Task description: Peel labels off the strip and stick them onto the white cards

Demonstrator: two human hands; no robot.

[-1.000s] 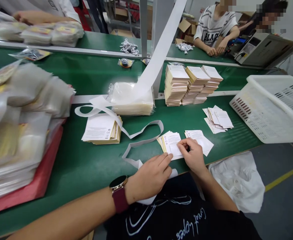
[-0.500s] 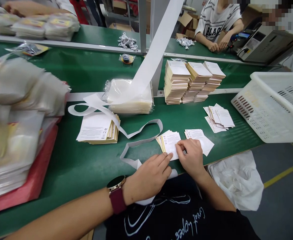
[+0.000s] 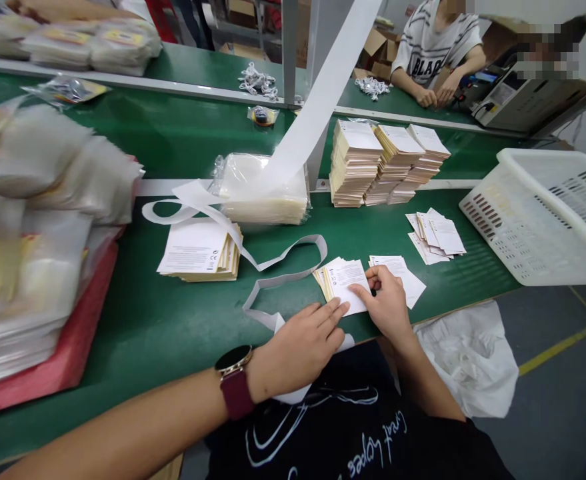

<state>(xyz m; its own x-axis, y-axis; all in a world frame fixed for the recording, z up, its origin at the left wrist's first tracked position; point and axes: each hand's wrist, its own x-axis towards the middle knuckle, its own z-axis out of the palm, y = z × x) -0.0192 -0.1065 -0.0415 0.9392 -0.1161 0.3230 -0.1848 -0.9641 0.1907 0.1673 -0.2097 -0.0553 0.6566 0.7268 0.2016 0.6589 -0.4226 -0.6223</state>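
My right hand (image 3: 385, 305) lies on a fanned bunch of cream-edged paper leaflets (image 3: 343, 285), its thumb pinching the top sheet's edge and its fingers reaching a looser white sheet (image 3: 397, 275). My left hand (image 3: 297, 350), wearing a smartwatch with a burgundy strap (image 3: 235, 383), rests its fingertips on the fan's lower edge. Both lie on a green conveyor belt (image 3: 137, 333). A loop of white paper strip (image 3: 283, 280) curls just left of the fan. Beyond it sits a squared stack of leaflets (image 3: 197, 252).
Tall leaflet stacks (image 3: 377, 163) and a small loose pile (image 3: 437, 233) stand ahead. Bagged sheets (image 3: 265, 190) sit under the hanging strip. Plastic-wrapped packs on a red board (image 3: 67, 320) rise at left. A white basket (image 3: 537, 220) stands at right. A co-worker (image 3: 435, 50) sits across.
My right hand has shifted slightly up the fan, its thumb now at the top sheet's edge. My left fingers have spread along the fan's lower edge. The whole view has tilted a little.
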